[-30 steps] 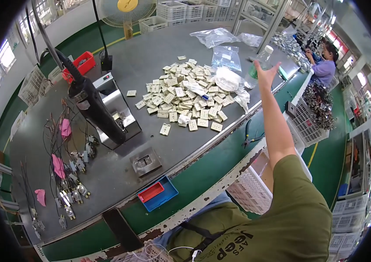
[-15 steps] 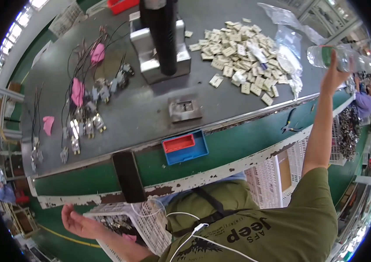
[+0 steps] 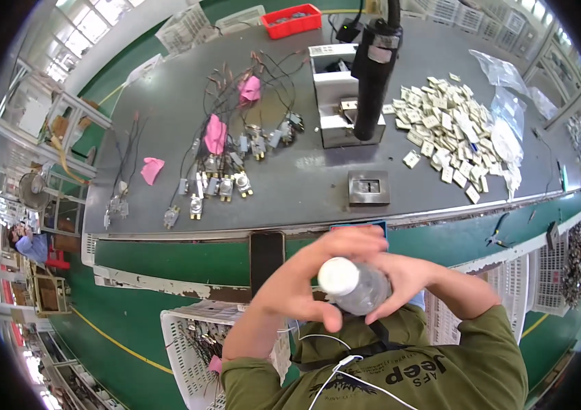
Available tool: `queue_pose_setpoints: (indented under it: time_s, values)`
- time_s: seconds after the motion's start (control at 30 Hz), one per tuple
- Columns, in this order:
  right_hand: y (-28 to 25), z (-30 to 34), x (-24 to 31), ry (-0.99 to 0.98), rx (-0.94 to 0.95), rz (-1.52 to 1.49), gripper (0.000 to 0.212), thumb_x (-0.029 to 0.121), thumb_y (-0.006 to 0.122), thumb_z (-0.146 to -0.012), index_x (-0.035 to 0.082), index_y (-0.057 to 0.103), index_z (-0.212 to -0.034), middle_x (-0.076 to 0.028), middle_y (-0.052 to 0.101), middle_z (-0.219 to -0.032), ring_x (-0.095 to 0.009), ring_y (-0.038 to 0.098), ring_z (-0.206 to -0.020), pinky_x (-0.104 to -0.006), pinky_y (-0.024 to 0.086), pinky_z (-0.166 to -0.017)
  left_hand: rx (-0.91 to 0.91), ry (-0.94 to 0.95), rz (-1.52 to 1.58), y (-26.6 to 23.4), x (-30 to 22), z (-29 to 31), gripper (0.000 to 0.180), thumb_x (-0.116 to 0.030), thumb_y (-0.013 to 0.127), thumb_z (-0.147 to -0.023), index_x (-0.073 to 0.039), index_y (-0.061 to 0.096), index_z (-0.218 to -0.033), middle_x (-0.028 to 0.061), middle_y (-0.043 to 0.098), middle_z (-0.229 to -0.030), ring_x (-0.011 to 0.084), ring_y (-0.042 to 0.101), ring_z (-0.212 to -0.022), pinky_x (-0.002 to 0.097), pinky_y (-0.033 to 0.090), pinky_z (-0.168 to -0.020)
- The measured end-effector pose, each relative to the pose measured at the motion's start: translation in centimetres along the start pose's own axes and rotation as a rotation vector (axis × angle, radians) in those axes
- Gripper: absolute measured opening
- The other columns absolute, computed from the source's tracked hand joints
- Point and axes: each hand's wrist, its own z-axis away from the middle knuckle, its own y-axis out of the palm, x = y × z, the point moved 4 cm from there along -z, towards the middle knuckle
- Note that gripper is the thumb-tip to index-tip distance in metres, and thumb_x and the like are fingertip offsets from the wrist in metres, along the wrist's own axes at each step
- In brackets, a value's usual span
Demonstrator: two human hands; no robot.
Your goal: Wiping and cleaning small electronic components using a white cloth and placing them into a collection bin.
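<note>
The clear plastic bottle (image 3: 357, 287) with its white cap (image 3: 337, 276) sits right in front of your chest, on your side of the grey worktable (image 3: 304, 184) and below its green front edge. Your left hand (image 3: 311, 273) curls over the cap end with thumb and fingers closed on it; your right hand (image 3: 406, 277) wraps the body. Judge it light and thin-walled: squeeze the body hard and it will likely buckle, and the smooth plastic can slip. Grip the cap by its rim and hold the body near the shoulder, where it seems stiffest. Beyond the bottle, a black phone (image 3: 267, 251) stands against the table edge, and farther off lies a small metal block (image 3: 369, 187).
</note>
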Motion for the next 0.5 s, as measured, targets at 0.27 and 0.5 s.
queue_pose_setpoints:
  time_s: [0.27,0.5]
  values:
    - [1.3,-1.2,0.4,-0.042,-0.192,0.155,0.089,0.033,0.09,-0.056,0.003,0.047,-0.127,-0.014,0.052,-0.126,-0.027,0.052,-0.115,-0.0357,0.041,-0.098,-0.351,0.0,-0.052,0.9,-2.2,1.5,0.047,-0.041,0.079,-0.072,-0.006,0.055,-0.094,0.0142,0.068,-0.086,0.0338,0.062,-0.102,0.0476,0.042,-0.095]
    - [3.4,-2.8,0.5,-0.181,0.384,-0.02,0.067,0.029,0.083,-0.068,0.004,0.051,-0.121,-0.014,0.06,-0.112,-0.028,0.058,-0.102,-0.0344,0.045,-0.091,0.374,0.052,0.298,1.3,-4.6,-0.2,0.049,-0.041,0.081,-0.07,-0.005,0.061,-0.096,0.0115,0.068,-0.088,0.0339,0.06,-0.098,0.0464,0.041,-0.093]
